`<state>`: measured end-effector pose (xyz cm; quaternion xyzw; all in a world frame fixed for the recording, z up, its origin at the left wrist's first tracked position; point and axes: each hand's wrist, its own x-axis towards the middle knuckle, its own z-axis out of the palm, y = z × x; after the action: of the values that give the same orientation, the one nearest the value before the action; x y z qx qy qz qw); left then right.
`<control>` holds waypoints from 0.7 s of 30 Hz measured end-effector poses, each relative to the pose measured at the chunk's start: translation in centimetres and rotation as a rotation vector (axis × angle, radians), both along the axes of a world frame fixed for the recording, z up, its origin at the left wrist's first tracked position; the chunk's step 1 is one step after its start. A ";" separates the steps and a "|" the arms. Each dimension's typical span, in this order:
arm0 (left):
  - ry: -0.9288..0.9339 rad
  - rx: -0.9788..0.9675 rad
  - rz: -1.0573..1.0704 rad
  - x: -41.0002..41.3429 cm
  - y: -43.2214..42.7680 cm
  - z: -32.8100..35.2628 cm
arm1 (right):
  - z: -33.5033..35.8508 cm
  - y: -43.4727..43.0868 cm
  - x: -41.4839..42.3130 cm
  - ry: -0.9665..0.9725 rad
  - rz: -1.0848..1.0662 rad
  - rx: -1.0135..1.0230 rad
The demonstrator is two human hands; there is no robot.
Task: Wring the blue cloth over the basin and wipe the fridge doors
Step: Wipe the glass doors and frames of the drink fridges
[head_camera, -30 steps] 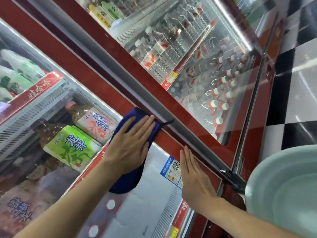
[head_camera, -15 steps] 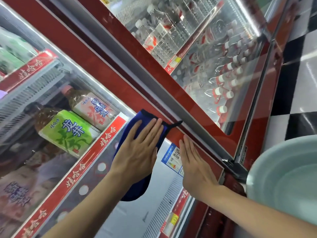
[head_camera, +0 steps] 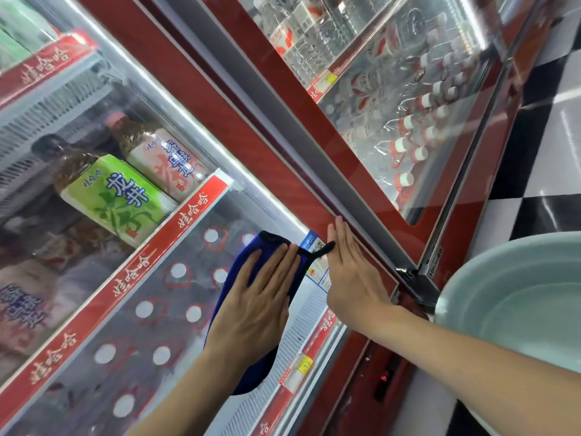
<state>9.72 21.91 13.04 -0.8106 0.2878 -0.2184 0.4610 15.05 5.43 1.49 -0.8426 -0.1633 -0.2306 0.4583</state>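
The blue cloth (head_camera: 240,297) sits flat on the glass of the left fridge door (head_camera: 176,309), pinned under the left hand (head_camera: 256,302); vs a sec ago it is lower down the pane, now below the red shelf strip (head_camera: 125,284) rather than up by the tea bottles (head_camera: 125,184), so the wipe stroke looks to be travelling downward & the wringing step is prob. done already. Left hand: spread open, palm down, fingers straight, pressing the cloth w/o gripping it. Right hand (head_camera: 349,275): also open & flat, holding nothing, edge-on just right of the cloth, against the red door frame (head_camera: 276,171), seemingly steadying the door; it has slid down along w/ the cloth. Cloth looks soft, thick microfibre-type, deep blue, folded to a rough oblong, w/ a thin dark hanging loop poking toward the right hand. Glass under it is smooth & glossy w/ reflections; frame is shiny red w/ a grey matte seal strip. Behind the glass, left of the cloth: white round bottle caps; above it, the plastic tea bottles w/ green & pink labels. Far right of the cloth, past the frame, the basin (head_camera: 515,297): pale green, round, smooth plastic, water inside. Beyond that, glossy black-&-white checker floor (head_camera: 547,171). Judging: lower part of this door & the right-hand door (head_camera: 408,121) are left to do.
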 end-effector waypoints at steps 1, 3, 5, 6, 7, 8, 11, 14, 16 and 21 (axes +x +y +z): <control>0.002 -0.003 0.003 -0.2 0.2 -0.5 | 0.0 0.1 0.0 0.006 -0.016 -0.008; 0.005 -0.006 0.011 -0.7 0.4 -1.4 | -0.2 0.0 0.0 0.027 -0.049 -0.039; 0.011 0.001 0.014 -1.0 0.5 -2.0 | -0.4 -0.4 0.0 0.022 -0.067 -0.043; 0.013 0.004 0.017 -1.1 0.5 -2.3 | -0.5 -0.6 0.0 0.006 -0.078 -0.033; 0.014 0.005 0.019 -1.2 0.6 -2.5 | -0.6 -0.9 0.0 -0.011 -0.093 -0.019; 0.013 0.006 0.022 -1.2 0.7 -2.8 | -0.8 -1.2 0.1 -0.027 -0.107 -0.005; 0.015 0.013 0.011 -1.5 1.0 -4.1 | -1.8 -1.9 0.6 -0.021 -0.126 -0.006; 0.021 0.010 0.009 -1.9 1.2 -5.8 | -2.4 -2.3 0.9 0.020 -0.116 -0.029; 0.016 -0.005 0.012 -2.0 1.3 -6.8 | -2.6 -2.2 0.9 0.023 -0.114 -0.050; -0.026 -0.009 -0.004 -2.1 1.1 -8.7 | -2.7 -1.6 0.8 -0.006 -0.081 -0.088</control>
<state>7.59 23.05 4.31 -0.8091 0.2823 -0.2314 0.4606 15.82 3.87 -1.25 -0.8674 -0.1402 -0.2440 0.4105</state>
